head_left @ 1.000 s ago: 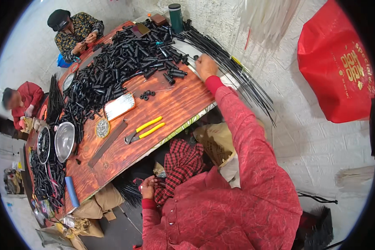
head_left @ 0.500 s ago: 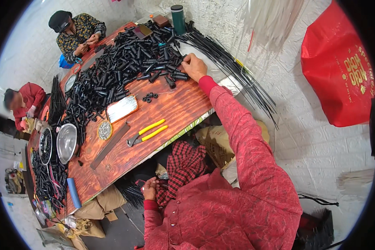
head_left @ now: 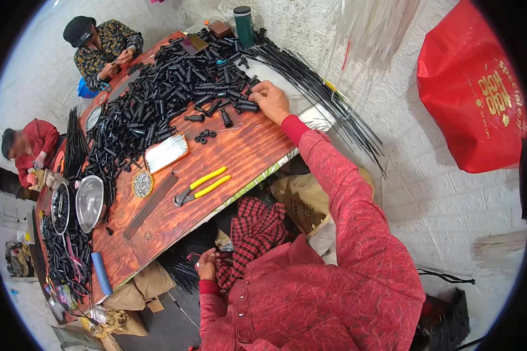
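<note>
At the right end of the big pile of black tubular plastic parts (head_left: 158, 93), my right hand (head_left: 270, 100) has its thumb and fingers pinched together. Dark parts touch its fingertips, and what lies in the pinch cannot be made out. Two single black parts, one of them a flared piece (head_left: 226, 118), lie just off the pile's near edge. Low in my lap, beside a red-and-black checked cloth (head_left: 253, 228), my left hand (head_left: 207, 264) is curled closed. Anything inside it is too small to name.
Yellow-handled pincers (head_left: 202, 186), a dark flat bar (head_left: 150, 206), a tray of white slivers (head_left: 167, 153) and a dish of small metal bits (head_left: 142, 183) lie on the wooden table (head_left: 240, 152). Black rods (head_left: 334, 105) extend past its right corner. Two co-workers sit across.
My right hand has shifted slightly down and left at the pile's edge. Several black parts there have moved toward the table's near side. My left hand stays in my lap.
</note>
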Motion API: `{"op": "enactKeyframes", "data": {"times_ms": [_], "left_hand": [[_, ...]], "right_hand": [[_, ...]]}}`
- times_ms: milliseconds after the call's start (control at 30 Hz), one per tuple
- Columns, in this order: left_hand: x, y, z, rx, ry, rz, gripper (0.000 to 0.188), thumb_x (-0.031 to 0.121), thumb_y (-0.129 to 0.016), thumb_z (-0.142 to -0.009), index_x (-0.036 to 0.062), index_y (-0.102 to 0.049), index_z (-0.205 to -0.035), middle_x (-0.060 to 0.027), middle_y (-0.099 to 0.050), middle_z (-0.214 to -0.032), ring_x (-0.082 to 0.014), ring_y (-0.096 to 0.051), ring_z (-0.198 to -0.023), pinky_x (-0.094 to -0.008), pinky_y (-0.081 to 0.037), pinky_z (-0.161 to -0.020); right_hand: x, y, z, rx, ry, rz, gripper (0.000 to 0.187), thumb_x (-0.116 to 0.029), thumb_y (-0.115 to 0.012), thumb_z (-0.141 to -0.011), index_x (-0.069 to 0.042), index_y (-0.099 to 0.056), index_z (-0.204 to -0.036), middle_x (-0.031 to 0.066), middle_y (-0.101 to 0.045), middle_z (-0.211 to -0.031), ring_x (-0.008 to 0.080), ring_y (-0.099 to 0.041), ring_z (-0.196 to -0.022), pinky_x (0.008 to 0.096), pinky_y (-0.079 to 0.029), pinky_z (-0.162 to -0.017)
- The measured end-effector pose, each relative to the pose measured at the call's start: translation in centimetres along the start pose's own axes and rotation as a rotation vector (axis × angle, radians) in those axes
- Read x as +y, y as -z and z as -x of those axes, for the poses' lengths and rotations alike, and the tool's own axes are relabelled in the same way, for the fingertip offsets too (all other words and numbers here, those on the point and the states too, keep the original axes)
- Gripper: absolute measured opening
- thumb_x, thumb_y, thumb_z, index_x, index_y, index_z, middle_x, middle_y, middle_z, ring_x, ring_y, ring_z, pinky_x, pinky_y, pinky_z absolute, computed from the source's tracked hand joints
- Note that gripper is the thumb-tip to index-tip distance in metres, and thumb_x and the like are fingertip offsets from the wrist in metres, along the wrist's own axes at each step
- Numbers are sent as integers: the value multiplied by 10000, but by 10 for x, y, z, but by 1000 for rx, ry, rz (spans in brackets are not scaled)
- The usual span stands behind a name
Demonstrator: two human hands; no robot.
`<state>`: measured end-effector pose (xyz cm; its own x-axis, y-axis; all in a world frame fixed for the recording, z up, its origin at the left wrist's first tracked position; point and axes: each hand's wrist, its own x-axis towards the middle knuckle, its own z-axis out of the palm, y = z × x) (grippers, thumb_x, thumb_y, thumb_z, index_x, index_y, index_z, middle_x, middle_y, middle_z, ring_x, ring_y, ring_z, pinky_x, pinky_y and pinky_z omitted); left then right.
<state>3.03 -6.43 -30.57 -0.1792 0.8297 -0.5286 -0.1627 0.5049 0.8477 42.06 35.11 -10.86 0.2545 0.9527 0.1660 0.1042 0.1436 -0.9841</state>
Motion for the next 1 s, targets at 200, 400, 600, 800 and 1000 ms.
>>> {"op": "enactKeyframes", "data": {"times_ms": [200,400,600,800,1000], "left_hand": [[-1,2,0,1,8,2,229,115,-582,-978,1,-622,-1172,-52,-691,-892,-103,-600,-678,-231,-496,-639],[0,-1,-1,-5,3,11,229,124,-588,-977,5,-622,-1170,-49,-693,-894,-101,-601,-677,-226,-492,-631],[-2,0,-3,-7,8,39,222,122,-591,-975,9,-626,-1163,-51,-698,-892,-103,-602,-670,-226,-493,-628],[0,2,-7,11,53,58,213,112,-592,-971,14,-630,-1157,-53,-698,-882,-107,-597,-645,-229,-492,-599],[1,2,-7,5,27,31,212,121,-590,-973,18,-631,-1154,-54,-699,-884,-107,-597,-636,-234,-498,-581]], "right_hand": [[-28,-8,38,-28,474,675,109,-202,-671,-837,-126,-654,-913,70,-707,-816,288,-685,-789,395,-529,-690],[-35,-1,36,-18,599,696,101,-201,-661,-832,-126,-655,-899,86,-667,-858,311,-649,-802,430,-513,-700],[-21,71,10,212,477,987,210,-230,-680,-802,-115,-639,-973,108,-649,-946,339,-629,-891,462,-508,-743],[2,138,7,231,353,1332,345,-333,-706,-795,-51,-629,-978,174,-632,-1005,389,-583,-959,499,-491,-819],[1,135,-2,11,360,1110,430,-344,-754,-753,-37,-686,-1046,144,-675,-1016,317,-635,-987,443,-509,-831]]}}
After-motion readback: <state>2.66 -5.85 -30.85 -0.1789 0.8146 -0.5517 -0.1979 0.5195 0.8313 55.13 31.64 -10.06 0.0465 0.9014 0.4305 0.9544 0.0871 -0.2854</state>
